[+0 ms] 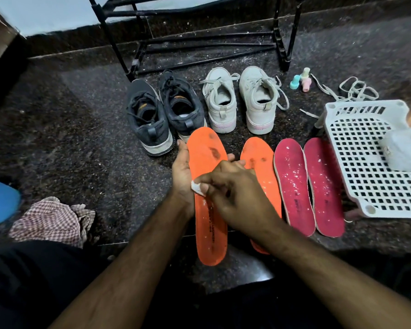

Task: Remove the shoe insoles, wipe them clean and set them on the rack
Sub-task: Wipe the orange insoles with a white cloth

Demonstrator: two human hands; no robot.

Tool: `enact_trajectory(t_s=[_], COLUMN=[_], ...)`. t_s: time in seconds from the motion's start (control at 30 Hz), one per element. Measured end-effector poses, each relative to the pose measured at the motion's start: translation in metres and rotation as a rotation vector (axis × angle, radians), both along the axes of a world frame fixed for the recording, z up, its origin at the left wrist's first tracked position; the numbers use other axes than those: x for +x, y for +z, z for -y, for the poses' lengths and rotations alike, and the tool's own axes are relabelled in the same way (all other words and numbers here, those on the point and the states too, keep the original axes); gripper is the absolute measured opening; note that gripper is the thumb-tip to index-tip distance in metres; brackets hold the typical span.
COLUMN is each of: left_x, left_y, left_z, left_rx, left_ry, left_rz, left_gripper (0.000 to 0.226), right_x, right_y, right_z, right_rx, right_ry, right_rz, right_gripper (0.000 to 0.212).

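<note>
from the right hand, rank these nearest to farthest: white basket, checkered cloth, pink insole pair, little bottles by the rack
From the right hand:
1. Pink insole pair, just to its right on the floor.
2. Checkered cloth at lower left and white basket at right: too close to call.
3. Little bottles, far upper right by the rack leg.

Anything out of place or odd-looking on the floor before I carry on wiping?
Yes. Loose shoelaces lie tangled on the floor beside the white basket, pulled free of any shoe. White specks dot both pink insoles and the floor. The orange insole being wiped has dark smudges near its toe.
</note>
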State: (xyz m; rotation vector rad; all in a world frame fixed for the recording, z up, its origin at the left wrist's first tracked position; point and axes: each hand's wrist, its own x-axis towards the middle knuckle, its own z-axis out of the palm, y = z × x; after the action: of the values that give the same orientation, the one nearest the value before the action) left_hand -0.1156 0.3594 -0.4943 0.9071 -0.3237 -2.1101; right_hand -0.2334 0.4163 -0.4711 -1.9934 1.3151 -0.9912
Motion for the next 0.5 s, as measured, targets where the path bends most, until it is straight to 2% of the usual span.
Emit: enact_trajectory(t_s=[0.1, 0.17, 0.23, 0.3, 0.4, 0.43, 0.5], left_x=[-0.005, -0.013, -0.015, -0.013, -0.012, -0.013, -0.017], left_y=[-0.002, 0.003, 0.006, 0.001, -0.006, -0.005, -0.003], left_z=[0.001, -0.001, -0.003, -0.001, 0.001, 0.0, -0.005], left_rx=[-0.023, -0.03, -0.036, -0.023, -0.014, -0.035, -0.062], left_ry=[0.119, 0.108, 0.112, 0.126, 0.118, 0.069, -0.162], left_rz=[-0.055, -0.079, -0.094, -0.099, -0.144, -0.167, -0.128], left_gripper=[0.088, 0.071, 0.058, 0.049, 0.046, 0.049, 0.061], right_x=[-0.019, -0.032, -0.026, -0.009, -0.009, -0.016, -0.035], right_y=[-0.008, -0.016, -0.018, -0.011, -0.006, -0.01, -0.016], right_z=[0.016, 0.026, 0.022, 0.009, 0.011, 0.02, 0.034], right_rx=[-0.028, 0.019, 0.034, 0.027, -0.037, -0.052, -0.052], right_ry=[-0.17, -0.321, -0.288, -0.151, -0.08, -0.136, -0.279], right_rz=[-0.016, -0.054, -0.021, 0.055, -0.014, -0.04, -0.039], right_gripper=[0.019, 0.02, 0.021, 0.021, 0.021, 0.021, 0.021])
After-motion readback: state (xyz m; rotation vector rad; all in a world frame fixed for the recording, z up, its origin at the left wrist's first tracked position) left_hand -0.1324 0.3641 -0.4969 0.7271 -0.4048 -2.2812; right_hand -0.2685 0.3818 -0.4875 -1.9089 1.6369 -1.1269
